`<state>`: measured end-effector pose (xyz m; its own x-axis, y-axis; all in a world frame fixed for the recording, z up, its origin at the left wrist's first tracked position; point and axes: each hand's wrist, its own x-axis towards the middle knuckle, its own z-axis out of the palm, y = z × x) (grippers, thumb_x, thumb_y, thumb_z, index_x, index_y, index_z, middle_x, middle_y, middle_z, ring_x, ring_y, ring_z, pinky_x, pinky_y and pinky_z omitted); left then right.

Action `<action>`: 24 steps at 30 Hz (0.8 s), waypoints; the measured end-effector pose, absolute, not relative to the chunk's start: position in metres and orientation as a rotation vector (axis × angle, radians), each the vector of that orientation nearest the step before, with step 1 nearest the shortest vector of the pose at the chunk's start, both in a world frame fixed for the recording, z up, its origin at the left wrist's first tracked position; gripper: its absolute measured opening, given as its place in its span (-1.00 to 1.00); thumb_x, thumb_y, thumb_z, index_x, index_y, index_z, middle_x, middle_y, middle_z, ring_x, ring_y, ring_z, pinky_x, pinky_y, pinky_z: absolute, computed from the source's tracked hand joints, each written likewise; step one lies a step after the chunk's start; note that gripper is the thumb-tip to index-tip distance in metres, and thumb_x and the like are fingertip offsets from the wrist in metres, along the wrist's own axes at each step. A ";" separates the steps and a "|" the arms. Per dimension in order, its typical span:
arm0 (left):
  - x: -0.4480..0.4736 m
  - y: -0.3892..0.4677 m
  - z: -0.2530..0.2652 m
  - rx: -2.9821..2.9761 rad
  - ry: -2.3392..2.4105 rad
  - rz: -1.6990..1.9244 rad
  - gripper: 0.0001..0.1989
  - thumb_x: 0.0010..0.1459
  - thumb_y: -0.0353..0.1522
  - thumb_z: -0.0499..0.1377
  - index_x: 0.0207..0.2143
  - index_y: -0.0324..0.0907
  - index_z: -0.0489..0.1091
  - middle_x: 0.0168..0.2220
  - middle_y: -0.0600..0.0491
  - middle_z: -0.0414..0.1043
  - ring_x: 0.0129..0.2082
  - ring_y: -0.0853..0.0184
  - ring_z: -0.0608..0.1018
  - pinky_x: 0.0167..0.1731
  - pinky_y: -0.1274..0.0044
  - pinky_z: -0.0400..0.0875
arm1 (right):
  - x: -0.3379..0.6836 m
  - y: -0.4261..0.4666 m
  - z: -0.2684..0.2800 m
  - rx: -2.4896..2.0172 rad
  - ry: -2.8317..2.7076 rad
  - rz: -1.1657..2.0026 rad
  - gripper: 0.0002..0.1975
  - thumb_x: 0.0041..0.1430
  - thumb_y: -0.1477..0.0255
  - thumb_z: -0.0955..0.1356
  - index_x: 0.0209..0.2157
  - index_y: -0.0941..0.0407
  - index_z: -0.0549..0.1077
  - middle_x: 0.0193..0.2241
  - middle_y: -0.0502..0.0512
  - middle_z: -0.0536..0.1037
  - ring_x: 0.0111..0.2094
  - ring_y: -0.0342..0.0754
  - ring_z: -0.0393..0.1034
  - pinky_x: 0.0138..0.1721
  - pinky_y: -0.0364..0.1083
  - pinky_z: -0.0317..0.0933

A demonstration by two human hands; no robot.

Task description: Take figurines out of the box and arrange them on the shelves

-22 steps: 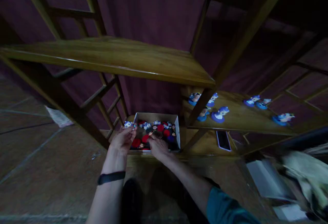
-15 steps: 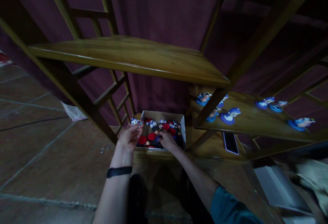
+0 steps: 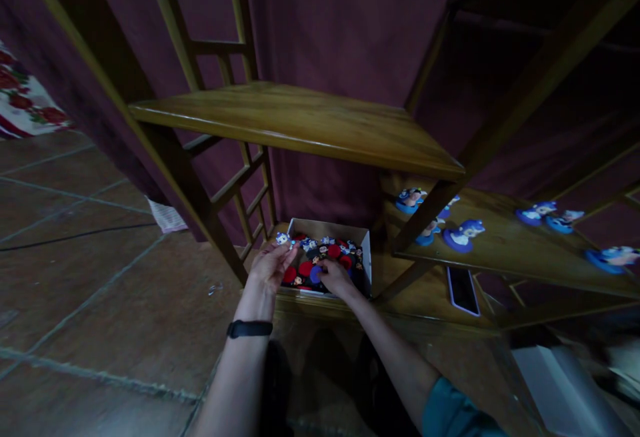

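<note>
My left hand [image 3: 273, 265] is closed at the left end of an open cardboard box [image 3: 367, 257]. Its fingertips pinch a small white-and-blue figurine [image 3: 283, 239]. Inside the box lie several little figurines, some dark with round red bases [image 3: 305, 268], others white and blue [image 3: 327, 241]. My right hand [image 3: 335, 277] reaches over the box's front edge. The fingers are closed on a figurine with a round purple base [image 3: 315, 274]; the rest of that figurine is mostly hidden by the hand.
A wooden shelf board [image 3: 295, 120] spans above the box. On the right shelf stand several figurines on blue and purple bases, one purple-and-white [image 3: 464, 233]. Below lies a phone [image 3: 463, 290]. A slanting post [image 3: 425, 217] divides the shelves. A cable [image 3: 75, 238] crosses the floor.
The view has shifted, so everything sits further right. The purple base at my right fingertips now shows more plainly. My left hand still holds its figurine.
</note>
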<state>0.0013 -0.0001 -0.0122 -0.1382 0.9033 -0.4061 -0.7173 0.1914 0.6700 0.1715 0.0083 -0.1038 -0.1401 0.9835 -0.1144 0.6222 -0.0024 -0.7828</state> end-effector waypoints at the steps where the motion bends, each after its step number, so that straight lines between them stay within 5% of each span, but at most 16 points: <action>1: 0.002 0.000 -0.013 0.247 0.953 1.420 -0.85 -0.06 -0.67 0.14 -0.47 -0.31 0.35 -0.48 0.00 0.48 -0.38 0.32 0.57 -0.37 0.56 0.49 | 0.171 0.008 -0.103 -1.627 -1.734 1.062 -0.72 -0.06 0.53 0.31 -0.24 0.07 0.47 -0.25 0.04 0.52 -0.32 -0.09 0.42 -0.27 -0.13 0.27; 4: 0.004 0.000 -0.015 0.258 0.959 1.386 -0.85 -0.06 -0.67 0.14 -0.48 -0.30 0.33 -0.48 -0.02 0.48 -0.37 0.29 0.57 -0.37 0.52 0.50 | 0.168 0.007 -0.094 -1.518 -1.500 1.318 -0.72 -0.05 0.53 0.28 -0.24 0.08 0.46 -0.43 -0.02 0.53 -0.62 -0.21 0.33 -0.55 -0.21 0.25; 7: 0.006 -0.001 -0.016 0.290 1.004 1.334 -0.86 -0.06 -0.64 0.16 -0.47 -0.29 0.32 -0.45 -0.03 0.49 -0.37 0.28 0.57 -0.37 0.51 0.49 | 0.167 0.004 -0.080 -1.384 -1.288 1.498 -0.76 -0.09 0.52 0.30 -0.30 0.13 0.47 -0.63 -0.09 0.43 -0.71 -0.26 0.24 -0.64 -0.25 0.22; 24: 0.043 -0.006 -0.027 0.690 1.077 1.257 -0.68 -0.32 -0.41 0.37 -0.42 -0.26 0.42 -0.52 0.06 0.47 -0.56 0.42 0.47 -0.53 0.60 0.36 | 0.170 -0.007 -0.043 -1.061 -0.894 1.646 -0.76 -0.18 0.36 0.42 -0.41 0.18 0.46 -0.63 -0.04 0.43 -0.58 -0.21 0.34 -0.42 -0.13 0.39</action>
